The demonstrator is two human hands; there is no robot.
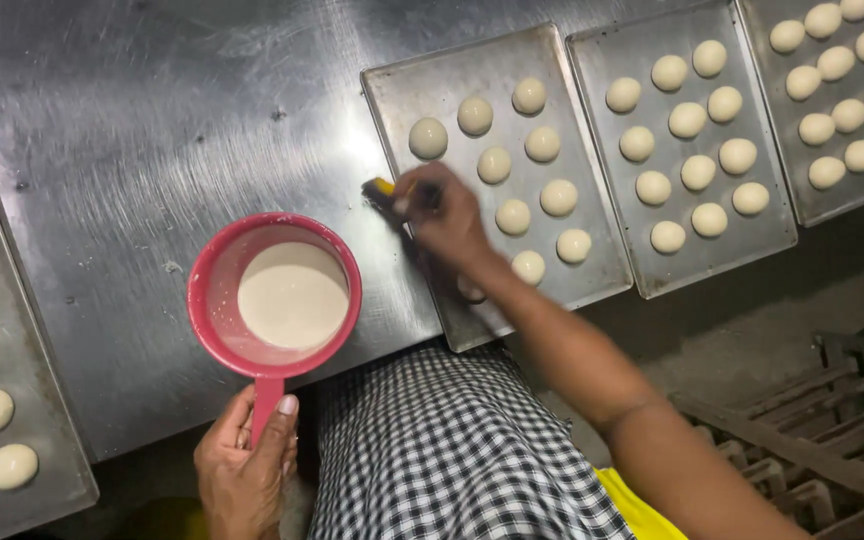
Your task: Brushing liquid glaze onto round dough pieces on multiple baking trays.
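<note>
The landmark is the middle baking tray [392, 95], a steel sheet lying tilted on the steel table [132, 120], and all positions are given from it. The right hand [442, 215] rests over the tray's left rim, fingers clenched round a brush [380, 189] with a yellow ferrule and dark bristles; the brush tip pokes out past that rim toward the bare table, and its long axis runs roughly across the tray's short side. The dough balls [512, 160] lie to the right of and above the fingers, in loose rows running up the tray's length; the nearest unshadowed ball sits just beyond the knuckles, and one ball near the tray's lower edge is partly hidden beneath the wrist. The right hand is plainly the nearer one to these balls. Left of and below the tray, just beside its lower left corner, stands a red handled cup [214, 268] holding a pale creamy liquid; the left hand [244, 470] grips its handle at the table's near edge, fingers wrapped closed. Open table lies between cup and tray and widely to the upper left. To the tray's right, two further trays [602, 70] of dough balls lie edge to edge, leaving no gap there. Another tray [22, 400] sits well apart at far left.
</note>
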